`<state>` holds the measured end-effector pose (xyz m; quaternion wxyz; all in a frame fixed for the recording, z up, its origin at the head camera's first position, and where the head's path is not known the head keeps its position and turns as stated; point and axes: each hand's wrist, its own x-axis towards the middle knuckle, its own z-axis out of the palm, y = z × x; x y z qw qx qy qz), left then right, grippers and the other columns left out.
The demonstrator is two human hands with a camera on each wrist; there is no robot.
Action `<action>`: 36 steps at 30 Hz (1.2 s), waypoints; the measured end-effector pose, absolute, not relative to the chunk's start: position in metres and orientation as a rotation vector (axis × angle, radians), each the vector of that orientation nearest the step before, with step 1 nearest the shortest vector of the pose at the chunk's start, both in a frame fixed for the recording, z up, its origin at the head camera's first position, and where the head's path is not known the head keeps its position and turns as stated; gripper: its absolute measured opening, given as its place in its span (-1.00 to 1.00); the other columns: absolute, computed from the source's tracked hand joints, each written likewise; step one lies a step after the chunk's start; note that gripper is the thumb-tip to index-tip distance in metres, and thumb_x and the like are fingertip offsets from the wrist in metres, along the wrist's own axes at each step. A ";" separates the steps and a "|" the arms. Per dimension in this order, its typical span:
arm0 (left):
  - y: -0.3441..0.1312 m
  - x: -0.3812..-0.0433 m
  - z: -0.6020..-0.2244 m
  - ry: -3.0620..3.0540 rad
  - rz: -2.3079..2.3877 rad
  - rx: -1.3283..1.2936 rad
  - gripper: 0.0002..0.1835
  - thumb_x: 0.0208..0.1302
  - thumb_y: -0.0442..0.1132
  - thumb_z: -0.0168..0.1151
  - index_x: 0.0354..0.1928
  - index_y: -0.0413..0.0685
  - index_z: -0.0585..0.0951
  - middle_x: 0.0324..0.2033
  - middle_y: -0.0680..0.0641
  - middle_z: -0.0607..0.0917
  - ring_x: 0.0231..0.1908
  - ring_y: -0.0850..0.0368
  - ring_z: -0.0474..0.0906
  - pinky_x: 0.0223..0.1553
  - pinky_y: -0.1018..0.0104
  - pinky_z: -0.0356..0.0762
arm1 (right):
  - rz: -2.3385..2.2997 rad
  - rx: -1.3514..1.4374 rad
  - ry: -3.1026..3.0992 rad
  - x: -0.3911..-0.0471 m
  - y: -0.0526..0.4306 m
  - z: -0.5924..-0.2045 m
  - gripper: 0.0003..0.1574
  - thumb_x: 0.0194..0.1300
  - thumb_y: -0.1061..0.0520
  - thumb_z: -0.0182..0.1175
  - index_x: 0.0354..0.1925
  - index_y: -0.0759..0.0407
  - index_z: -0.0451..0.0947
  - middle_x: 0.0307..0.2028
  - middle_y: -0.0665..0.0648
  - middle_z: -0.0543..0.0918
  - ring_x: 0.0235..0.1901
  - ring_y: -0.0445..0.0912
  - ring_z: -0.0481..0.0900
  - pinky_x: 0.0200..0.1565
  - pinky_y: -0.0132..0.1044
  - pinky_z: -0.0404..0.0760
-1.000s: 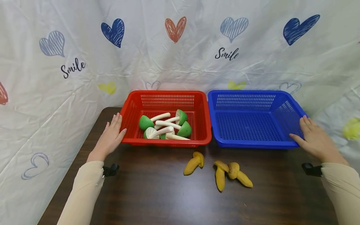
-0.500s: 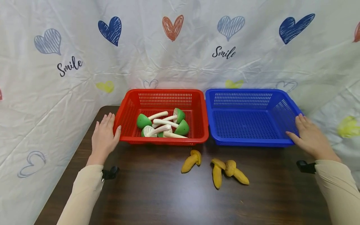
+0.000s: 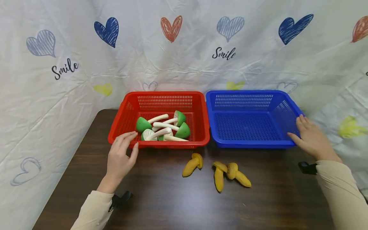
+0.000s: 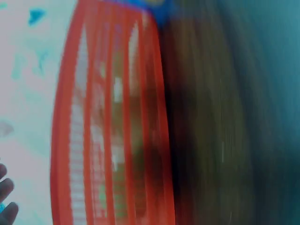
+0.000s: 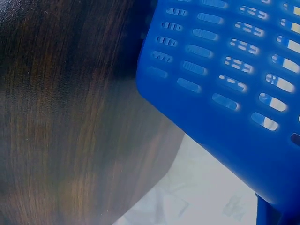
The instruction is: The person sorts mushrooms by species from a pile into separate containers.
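My left hand [image 3: 120, 158], fingers slightly bent and holding nothing, is at the front left corner of a red plastic basket [image 3: 161, 145]; contact with the rim cannot be made out. Inside that basket lie several toy mushrooms with green caps [image 3: 182, 130] and white stems. On the right, my right hand [image 3: 314, 137] rests against the outer side of a blue basket [image 3: 253, 143], fingers extended along its rim. In front of the baskets lie 3 yellow-brown toy mushrooms [image 3: 192, 165]. The left wrist view is blurred, with some fingertips [image 4: 6, 190] at its edge.
Both baskets stand side by side at the back of a dark wooden table [image 3: 172, 198]. Behind them hangs a white cloth [image 3: 189, 70] printed with hearts and words. Black straps with small devices [image 3: 307, 167] sit on both wrists.
My left hand has left the red basket's left side and come round to its front left corner. My right hand stays at the blue basket; the head view has shifted slightly.
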<state>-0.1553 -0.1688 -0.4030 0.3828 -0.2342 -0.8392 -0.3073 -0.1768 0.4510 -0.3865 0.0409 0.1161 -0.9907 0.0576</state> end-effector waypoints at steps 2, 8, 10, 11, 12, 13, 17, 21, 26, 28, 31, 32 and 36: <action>-0.154 -0.147 -0.405 -2.140 -0.826 -0.687 -0.66 0.26 -0.18 0.08 -0.09 -0.30 0.63 -0.14 -0.18 0.65 -0.12 -0.10 0.55 0.06 0.24 0.43 | 0.178 0.349 -3.041 -0.177 0.450 -0.385 -0.10 0.46 -0.05 -0.17 0.27 0.75 -0.14 0.26 0.73 -0.08 0.34 0.42 -0.21 0.37 0.05 -0.32; -0.110 -0.128 -0.420 -2.268 -0.852 -1.036 -0.76 0.23 -0.23 0.23 -0.10 -0.18 0.63 -0.17 -0.05 0.66 -0.13 0.08 0.58 -0.09 0.22 0.56 | 0.193 0.331 -3.048 -0.175 0.451 -0.383 -0.09 0.46 -0.05 -0.16 0.27 0.75 -0.15 0.26 0.73 -0.09 0.34 0.42 -0.23 0.36 0.09 -0.29; -0.096 -0.125 -0.428 -2.326 -0.858 -1.074 -0.74 0.15 -0.26 0.33 -0.10 -0.15 0.63 -0.18 -0.02 0.65 -0.13 0.12 0.58 -0.13 0.23 0.58 | 0.192 0.341 -3.038 -0.175 0.451 -0.383 -0.10 0.45 -0.05 -0.16 0.27 0.75 -0.14 0.26 0.72 -0.08 0.34 0.42 -0.21 0.36 0.08 -0.29; -0.089 -0.125 -0.432 -2.351 -0.865 -1.072 -0.70 0.09 -0.27 0.37 -0.10 -0.14 0.63 -0.18 0.00 0.65 -0.13 0.13 0.58 -0.15 0.25 0.58 | 0.192 0.346 -3.034 -0.176 0.451 -0.382 -0.10 0.45 -0.05 -0.16 0.27 0.75 -0.13 0.26 0.72 -0.08 0.34 0.43 -0.20 0.36 0.07 -0.29; -0.083 -0.124 -0.436 -2.374 -0.877 -1.060 -0.66 0.03 -0.29 0.42 -0.10 -0.13 0.63 -0.19 0.01 0.65 -0.14 0.15 0.57 -0.16 0.27 0.58 | 0.190 0.349 -3.032 -0.176 0.451 -0.382 -0.10 0.45 -0.05 -0.16 0.27 0.75 -0.13 0.26 0.72 -0.07 0.34 0.43 -0.20 0.36 0.07 -0.29; -0.078 -0.124 -0.439 -2.393 -0.892 -1.038 -0.66 0.02 -0.28 0.43 -0.11 -0.13 0.63 -0.19 0.01 0.64 -0.15 0.15 0.57 -0.17 0.28 0.59 | 0.187 0.351 -3.032 -0.176 0.450 -0.382 -0.10 0.45 -0.05 -0.16 0.27 0.75 -0.12 0.26 0.72 -0.06 0.34 0.42 -0.19 0.36 0.08 -0.28; -0.065 -0.124 -0.451 -2.440 -0.955 -0.929 -0.65 -0.01 -0.29 0.46 -0.13 -0.15 0.63 -0.23 -0.01 0.65 -0.18 0.14 0.57 -0.19 0.29 0.59 | 0.174 0.360 -3.019 -0.177 0.445 -0.382 -0.11 0.45 -0.05 -0.15 0.25 0.77 -0.07 0.24 0.73 -0.01 0.33 0.44 -0.13 0.35 0.13 -0.21; -0.055 -0.122 -0.460 -2.561 -0.990 -0.792 -0.60 -0.04 -0.26 0.48 -0.12 -0.21 0.61 -0.27 -0.05 0.63 -0.23 0.11 0.57 -0.23 0.25 0.59 | 0.183 0.367 -3.017 -0.175 0.442 -0.384 -0.11 0.45 -0.05 -0.14 0.25 0.77 -0.06 0.24 0.73 0.00 0.32 0.44 -0.11 0.34 0.14 -0.19; -0.044 -0.121 -0.467 -2.742 -0.999 -0.709 -0.50 -0.04 -0.19 0.49 -0.07 -0.26 0.55 -0.25 -0.08 0.60 -0.25 0.07 0.56 -0.25 0.23 0.58 | 0.207 0.370 -2.999 -0.172 0.443 -0.387 -0.13 0.43 -0.01 -0.11 0.24 0.77 -0.04 0.23 0.74 0.01 0.32 0.44 -0.10 0.34 0.15 -0.17; -0.039 -0.122 -0.469 -2.762 -1.019 -0.728 -0.50 -0.04 -0.20 0.49 -0.06 -0.27 0.54 -0.24 -0.10 0.59 -0.26 0.07 0.56 -0.26 0.25 0.58 | 0.221 0.363 -2.992 -0.172 0.445 -0.387 -0.14 0.43 0.00 -0.11 0.24 0.77 -0.05 0.24 0.74 -0.01 0.33 0.44 -0.11 0.34 0.13 -0.17; -0.034 -0.125 -0.471 -2.749 -1.069 -0.763 -0.52 -0.05 -0.28 0.49 -0.08 -0.30 0.53 -0.26 -0.11 0.58 -0.31 0.07 0.56 -0.31 0.30 0.58 | 0.235 0.353 -2.990 -0.172 0.447 -0.387 -0.14 0.44 0.00 -0.13 0.26 0.76 -0.08 0.25 0.73 -0.03 0.34 0.42 -0.15 0.35 0.11 -0.20; -0.033 -0.125 -0.471 -2.741 -1.081 -0.765 -0.53 -0.06 -0.29 0.50 -0.09 -0.30 0.53 -0.27 -0.11 0.58 -0.33 0.08 0.56 -0.32 0.32 0.58 | 0.235 0.351 -2.988 -0.172 0.448 -0.387 -0.15 0.45 0.00 -0.13 0.26 0.76 -0.08 0.25 0.73 -0.03 0.34 0.42 -0.15 0.35 0.11 -0.21; -0.029 -0.128 -0.473 -2.730 -1.100 -0.756 -0.57 -0.08 -0.31 0.51 -0.15 -0.28 0.56 -0.32 -0.09 0.58 -0.36 0.10 0.54 -0.36 0.35 0.56 | 0.228 0.350 -2.976 -0.172 0.450 -0.386 -0.15 0.44 0.00 -0.12 0.26 0.76 -0.05 0.25 0.73 -0.02 0.34 0.42 -0.13 0.36 0.10 -0.20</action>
